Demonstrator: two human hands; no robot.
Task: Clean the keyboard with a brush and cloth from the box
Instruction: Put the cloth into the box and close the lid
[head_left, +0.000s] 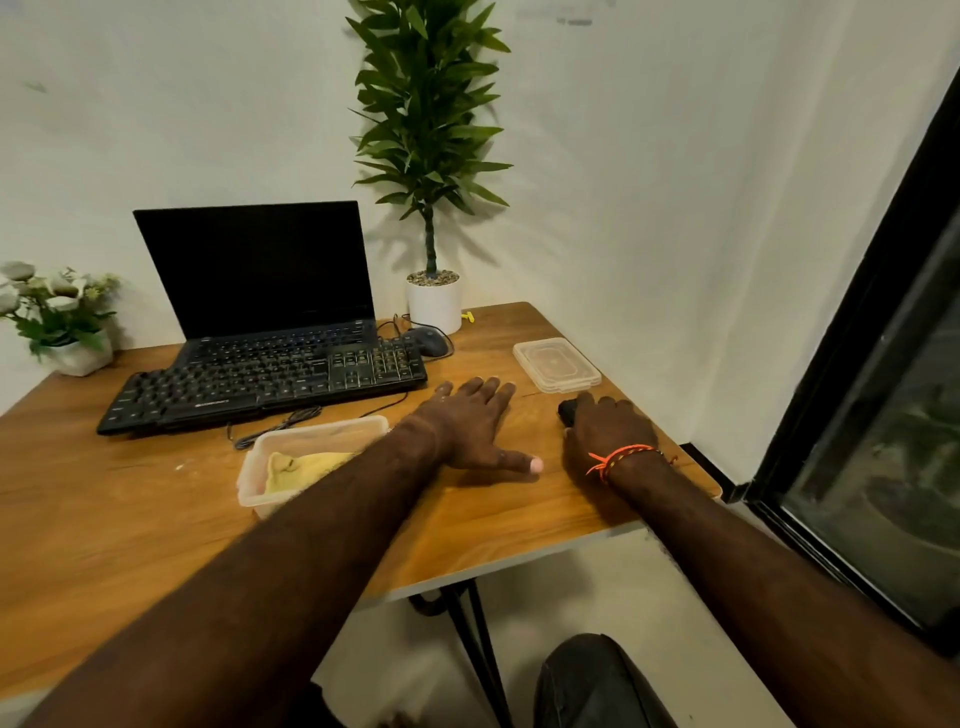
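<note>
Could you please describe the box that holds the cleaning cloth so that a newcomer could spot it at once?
On the wooden desk, look just in front of the black keyboard, beside the left forearm. The clear plastic box sits open there with a yellow cloth inside; its flat lid lies apart, near the right edge.

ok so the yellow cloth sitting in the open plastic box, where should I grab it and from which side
Pinch the raised fold at the top of the yellow cloth, coming straight down through the open top of the plastic box. The cloth lies bunched below the rim, so the walls block any approach from the side. The left hand lies flat on the table beside the box and looks best placed to reach it.
</note>
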